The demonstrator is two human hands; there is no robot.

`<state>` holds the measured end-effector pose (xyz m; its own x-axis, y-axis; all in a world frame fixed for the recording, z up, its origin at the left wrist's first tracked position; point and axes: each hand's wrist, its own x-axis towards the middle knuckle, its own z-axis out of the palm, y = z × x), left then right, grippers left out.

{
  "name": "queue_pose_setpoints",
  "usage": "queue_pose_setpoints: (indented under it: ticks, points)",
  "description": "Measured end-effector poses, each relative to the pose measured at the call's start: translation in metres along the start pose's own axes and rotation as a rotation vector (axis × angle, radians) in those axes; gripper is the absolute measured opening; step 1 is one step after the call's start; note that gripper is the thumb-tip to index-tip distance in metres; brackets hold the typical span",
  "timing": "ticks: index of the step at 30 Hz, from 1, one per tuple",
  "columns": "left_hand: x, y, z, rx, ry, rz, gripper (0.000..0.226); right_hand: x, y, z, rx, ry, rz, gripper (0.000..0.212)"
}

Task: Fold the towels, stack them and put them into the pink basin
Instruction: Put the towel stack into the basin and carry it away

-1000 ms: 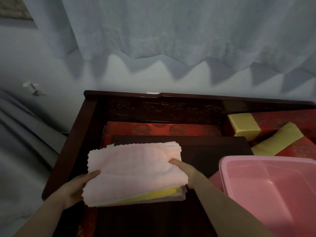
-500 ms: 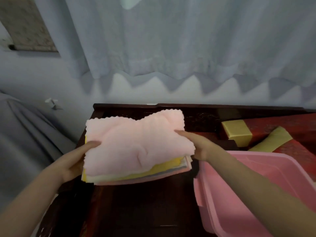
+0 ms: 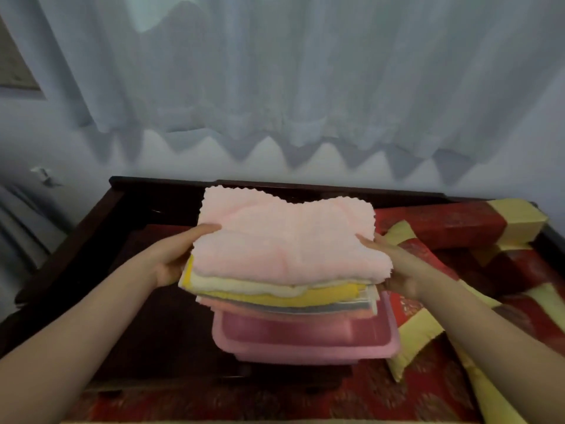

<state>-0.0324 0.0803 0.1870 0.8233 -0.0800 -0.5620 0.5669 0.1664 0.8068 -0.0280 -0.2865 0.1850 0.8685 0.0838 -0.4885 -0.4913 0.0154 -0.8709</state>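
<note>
A stack of folded towels, pale pink on top with cream, yellow, grey and salmon layers beneath, hangs in the air between my hands. My left hand grips its left edge, thumb on top. My right hand grips its right edge. The stack is directly above the pink basin, which stands on a dark wooden table. The towels hide most of the basin's far side; only its near rim and part of its inside show.
Red and yellow patterned cushions lie to the right of the basin and along the front. A dark wooden frame borders the left and back. A pale curtain hangs behind.
Both hands lifted the towel stack off the table and carried it to the right, from the left of the basin to above it.
</note>
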Motion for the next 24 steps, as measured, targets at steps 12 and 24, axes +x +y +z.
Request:
queue_pose_setpoints:
  ticks: [12, 24]
  points:
    - [0.048, -0.080, 0.086, 0.086, 0.070, -0.072, 0.034, 0.045, 0.068, -0.037, -0.037, 0.051, 0.152, 0.066]
    - [0.090, -0.125, 0.084, 0.769, 0.292, -0.136, 0.045, 0.093, 0.114, -0.014, -0.544, 0.147, 0.384, 0.036]
